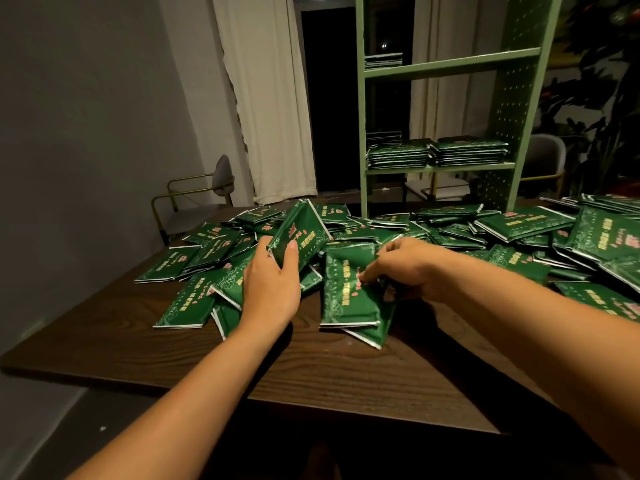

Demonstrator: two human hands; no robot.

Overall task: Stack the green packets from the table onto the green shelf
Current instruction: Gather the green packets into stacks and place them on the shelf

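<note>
Several green packets with gold and red print lie scattered over the dark wooden table (311, 382). My left hand (272, 285) grips one tilted packet (304, 230), lifted above the pile. My right hand (405, 268) pinches the edge of a small stack of packets (349, 299) lying flat near the table's middle. The green shelf (450, 64) stands behind the table. Its lower board carries two neat piles of packets (436, 152), and a small pile (382, 60) sits on the upper board.
More packets (568, 230) crowd the table's right side. A grey chair with a gold frame (194, 199) stands at the table's far left, another chair (547, 161) behind the shelf. White curtains (263, 98) hang at the back, and a grey wall (86, 116) is to the left.
</note>
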